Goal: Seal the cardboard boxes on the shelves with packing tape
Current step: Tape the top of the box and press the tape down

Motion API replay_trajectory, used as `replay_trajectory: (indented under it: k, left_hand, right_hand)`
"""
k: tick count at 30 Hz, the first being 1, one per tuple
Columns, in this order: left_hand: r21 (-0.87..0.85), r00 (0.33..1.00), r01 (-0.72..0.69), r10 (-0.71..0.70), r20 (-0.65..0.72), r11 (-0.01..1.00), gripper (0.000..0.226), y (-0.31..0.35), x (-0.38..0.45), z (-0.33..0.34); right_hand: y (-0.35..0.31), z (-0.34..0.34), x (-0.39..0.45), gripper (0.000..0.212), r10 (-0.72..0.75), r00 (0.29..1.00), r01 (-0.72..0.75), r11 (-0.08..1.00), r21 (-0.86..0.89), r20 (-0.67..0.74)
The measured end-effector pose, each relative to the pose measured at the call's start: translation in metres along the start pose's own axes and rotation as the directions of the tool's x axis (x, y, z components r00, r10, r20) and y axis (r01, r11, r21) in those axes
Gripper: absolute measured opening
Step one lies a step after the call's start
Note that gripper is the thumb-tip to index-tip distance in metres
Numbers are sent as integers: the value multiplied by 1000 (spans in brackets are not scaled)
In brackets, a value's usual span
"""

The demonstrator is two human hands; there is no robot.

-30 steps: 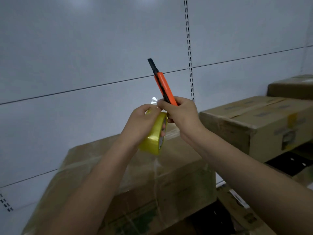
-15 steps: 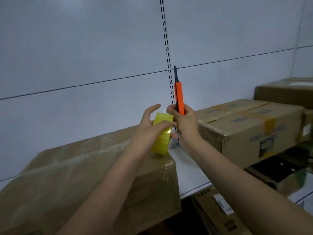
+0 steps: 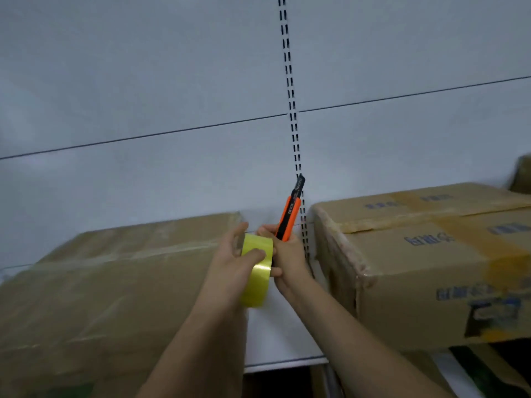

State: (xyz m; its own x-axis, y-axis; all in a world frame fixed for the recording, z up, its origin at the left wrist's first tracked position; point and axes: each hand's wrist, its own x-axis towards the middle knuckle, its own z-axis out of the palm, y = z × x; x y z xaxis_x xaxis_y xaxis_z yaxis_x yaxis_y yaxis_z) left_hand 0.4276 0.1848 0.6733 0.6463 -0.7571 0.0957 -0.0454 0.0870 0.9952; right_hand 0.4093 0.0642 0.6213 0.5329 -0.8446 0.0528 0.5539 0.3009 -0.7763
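Tape roll (image 3: 256, 271) lower, in left hand (image 3: 234, 265)

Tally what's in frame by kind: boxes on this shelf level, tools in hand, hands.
Boxes: 3 (left box, right box, a third box cut off at the far right edge)
Tape rolls: 1 (tape, in the left hand)
Knives: 1 (knife, in the right hand)
Hands: 2
Total: 7

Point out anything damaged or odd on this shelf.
The right cardboard box has a frayed, torn front-left corner edge and patchy brown tape across its top. The utility knife in the right hand has its blade extended upward.
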Motion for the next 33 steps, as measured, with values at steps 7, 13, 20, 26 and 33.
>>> replay_trajectory:
  k: [7,13,20,26,33]
  left_hand:
    - [309,997,-13,-10,72,951,64,8,-25,-80]
    - [431,997,-17,-19,79,902,54,22,-49,-100]
    - [752,987,10,113,-113,659,26,77,-116,-124]
    - [909,957,163,162,-240,383,44,104,-162,-133]
    - [922,911,382,146,-387,62,45,73,-149,-112]
  right_hand:
    - [49,44,-26,7,32,998,-41,988,-150,-59]
    - [51,64,-21,6,-85,996,73,918,-391,-14]
    - [23,85,50,11,-143,987,98,899,-427,-75]
    - [39,82,82,11,-284,959,223,721,-656,14]
    - [78,106,102,22,-342,918,370,559,-742,199]
